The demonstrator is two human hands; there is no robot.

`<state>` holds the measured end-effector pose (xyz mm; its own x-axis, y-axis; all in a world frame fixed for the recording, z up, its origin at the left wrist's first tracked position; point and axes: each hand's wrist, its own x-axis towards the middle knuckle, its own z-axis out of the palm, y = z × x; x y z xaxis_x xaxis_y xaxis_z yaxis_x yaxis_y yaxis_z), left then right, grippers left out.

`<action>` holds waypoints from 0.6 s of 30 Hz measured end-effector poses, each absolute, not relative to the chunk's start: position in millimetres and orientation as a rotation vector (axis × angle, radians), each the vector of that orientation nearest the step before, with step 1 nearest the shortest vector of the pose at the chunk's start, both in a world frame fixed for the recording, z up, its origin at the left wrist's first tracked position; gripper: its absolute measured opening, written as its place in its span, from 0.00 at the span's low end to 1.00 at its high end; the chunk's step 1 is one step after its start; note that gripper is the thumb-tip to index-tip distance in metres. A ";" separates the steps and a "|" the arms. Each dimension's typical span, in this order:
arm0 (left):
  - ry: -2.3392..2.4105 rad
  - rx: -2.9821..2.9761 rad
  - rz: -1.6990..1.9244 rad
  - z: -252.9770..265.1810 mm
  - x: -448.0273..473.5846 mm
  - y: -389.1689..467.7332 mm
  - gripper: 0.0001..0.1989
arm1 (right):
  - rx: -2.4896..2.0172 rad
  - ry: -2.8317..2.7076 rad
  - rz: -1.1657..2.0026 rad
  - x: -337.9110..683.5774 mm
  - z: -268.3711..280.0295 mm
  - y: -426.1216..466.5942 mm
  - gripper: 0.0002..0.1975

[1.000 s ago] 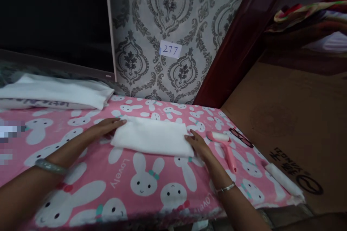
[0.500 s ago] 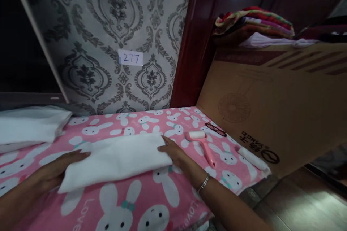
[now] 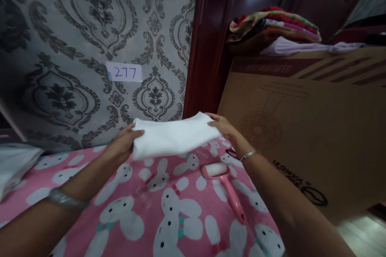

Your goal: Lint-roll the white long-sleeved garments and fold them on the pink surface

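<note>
A folded white cloth [image 3: 175,135] is stretched between my two hands, near the back edge of the pink rabbit-print sheet [image 3: 144,192]. My left hand [image 3: 126,138] grips its left end, thumb on top and fingers behind. At the right end, my right hand [image 3: 222,124] pinches the cloth the same way. Below the cloth and to the right lies a pink lint roller [image 3: 226,186] with a white roll. Dark-rimmed glasses [image 3: 232,153] are partly hidden behind my right forearm.
More white fabric [image 3: 18,164] lies at the left edge. A large cardboard box [image 3: 289,120] stands along the right side, with folded clothes [image 3: 277,26] on top. A paper marked 277 [image 3: 125,72] is stuck on the patterned wall.
Both hands have lifted the white cloth off the sheet and carried it away from me, toward the wall and right. The view has shifted right.
</note>
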<state>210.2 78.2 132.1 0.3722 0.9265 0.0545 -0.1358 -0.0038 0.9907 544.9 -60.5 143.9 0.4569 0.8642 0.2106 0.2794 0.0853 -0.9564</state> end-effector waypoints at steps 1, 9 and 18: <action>0.757 1.264 1.004 130.5 231.4 79.5 0.22 | -1.605 -1.052 0.466 561.4 146.3 -57.1 0.32; 1.056 1.510 0.688 43.6 321.4 80.0 0.24 | -2.233 -0.995 0.208 575.2 80.0 -10.1 0.30; 0.716 2.788 0.643 15.7 343.8 81.5 0.29 | -2.498 -1.374 0.593 544.5 26.4 34.1 0.47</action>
